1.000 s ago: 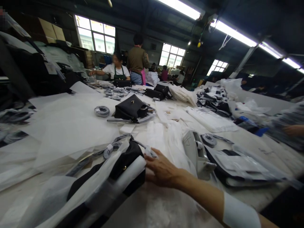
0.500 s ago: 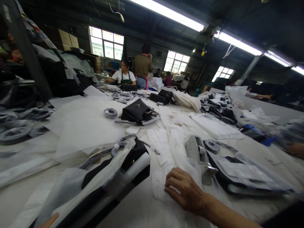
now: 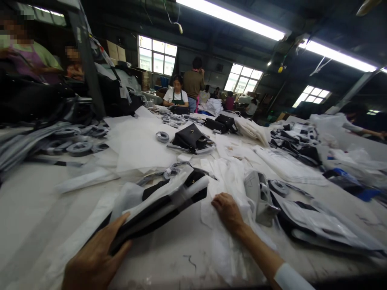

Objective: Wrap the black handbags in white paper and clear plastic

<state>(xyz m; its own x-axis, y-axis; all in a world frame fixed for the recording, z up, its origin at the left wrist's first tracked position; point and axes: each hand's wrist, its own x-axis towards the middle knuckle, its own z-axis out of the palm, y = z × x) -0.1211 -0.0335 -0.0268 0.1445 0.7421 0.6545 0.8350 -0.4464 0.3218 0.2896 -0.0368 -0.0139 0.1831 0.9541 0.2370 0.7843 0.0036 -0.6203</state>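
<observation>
A black bag partly covered in white wrapping [image 3: 160, 201] lies tilted on the table at centre left. My left hand [image 3: 96, 249] is at its near end, thumb and fingers spread around the edge, gripping it. To the right, my right hand [image 3: 227, 207] rests on thin white sheets [image 3: 232, 181] with its fingers curled together; whatever is under the fingertips is too small to tell. Just right of that hand stands a grey tape dispenser [image 3: 256, 193]. Beyond the wrapped bag sits another black bag [image 3: 189, 137] with a wrapped strap.
Large white sheets [image 3: 142, 149] and coiled wrapped straps [image 3: 80, 147] cover the left side. A flat wrapped black bag [image 3: 317, 221] lies at right. More bags and plastic are piled at the back right. Several people work beyond the table.
The view has turned left and my left hand has come fully into sight on the bag. The wrapped bag lies lower and flatter. My right hand's fingers are more curled.
</observation>
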